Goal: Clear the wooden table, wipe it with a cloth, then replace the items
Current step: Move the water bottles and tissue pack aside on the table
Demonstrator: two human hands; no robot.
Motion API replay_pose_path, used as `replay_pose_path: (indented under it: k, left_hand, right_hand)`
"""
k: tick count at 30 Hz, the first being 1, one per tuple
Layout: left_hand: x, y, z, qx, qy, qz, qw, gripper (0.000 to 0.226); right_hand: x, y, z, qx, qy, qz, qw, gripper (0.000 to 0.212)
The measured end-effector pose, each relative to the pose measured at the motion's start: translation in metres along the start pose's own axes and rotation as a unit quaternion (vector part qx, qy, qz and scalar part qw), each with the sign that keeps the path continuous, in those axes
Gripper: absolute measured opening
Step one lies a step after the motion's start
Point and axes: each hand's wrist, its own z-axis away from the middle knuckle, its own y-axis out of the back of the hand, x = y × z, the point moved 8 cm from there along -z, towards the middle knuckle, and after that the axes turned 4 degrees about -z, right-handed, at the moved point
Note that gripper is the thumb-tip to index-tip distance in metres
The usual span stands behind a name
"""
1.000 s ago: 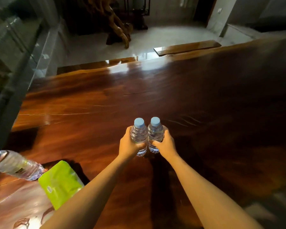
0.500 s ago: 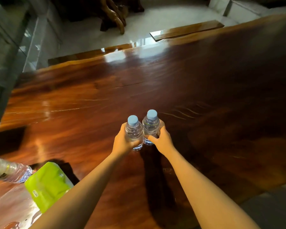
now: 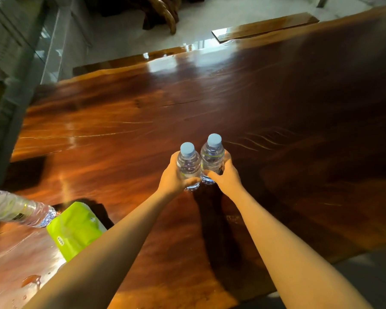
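The two small bottles have slid a little farther out over the table since a moment ago, and the bottle in the right hand now sits a bit ahead of the other one. The fingers of the left hand [image 3: 176,179] are wrapped tight around the left bottle [image 3: 188,166], and the fingers of the right hand [image 3: 226,175] are wrapped tight around the right bottle [image 3: 212,158]. Both bottles have blue caps, stand up straight, and press side by side. I cannot tell if their bottoms touch the wood or hang just above it, because the hands hide them. Both arms reach out from the near edge over the wooden table [image 3: 276,130], which is big, shiny and mostly bare. Far over to the left, near the corner, a third bottle [image 3: 18,208] lies on its side, touching a green packet [image 3: 76,226]. A small wet spot [image 3: 31,281] shines on the wood near that corner. No cloth shows anywhere. I think this is the step of putting things back, since the wide middle of the table has nothing on it, but it could also be picking them up to clear. If it is putting back, the next move needs the bottles set flat on the wood, then the fingers opening slowly so neither one tips over.
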Motion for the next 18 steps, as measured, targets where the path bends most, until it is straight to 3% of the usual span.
replay_pose_path:
  k: [4, 6, 8, 11, 15, 18]
  left_hand:
    - [0.002, 0.006, 0.006, -0.012, -0.02, -0.023, 0.999, 0.084]
    - [-0.004, 0.013, 0.009, -0.022, -0.016, -0.079, 0.997, 0.076]
    - [-0.019, 0.021, 0.014, -0.041, 0.016, -0.177, 0.983, 0.067]
    - [-0.043, 0.036, 0.03, -0.076, 0.067, -0.266, 0.958, 0.052]
    - [-0.066, 0.056, 0.065, -0.143, 0.088, -0.32, 0.932, 0.044]
    - [-0.081, 0.085, 0.093, -0.175, 0.072, -0.348, 0.918, 0.045]
  right_hand:
    - [0.0, -0.001, 0.008, 0.025, -0.03, 0.077, 0.996, 0.095]
    - [0.008, -0.003, 0.014, 0.035, -0.093, 0.146, 0.984, 0.104]
    - [0.018, -0.006, 0.025, 0.027, -0.176, 0.216, 0.96, 0.098]
    - [0.029, -0.034, 0.047, -0.067, -0.249, 0.261, 0.93, 0.087]
    - [0.025, -0.089, 0.068, -0.185, -0.242, 0.323, 0.896, 0.078]
    - [0.013, -0.135, 0.079, -0.229, -0.24, 0.347, 0.877, 0.07]
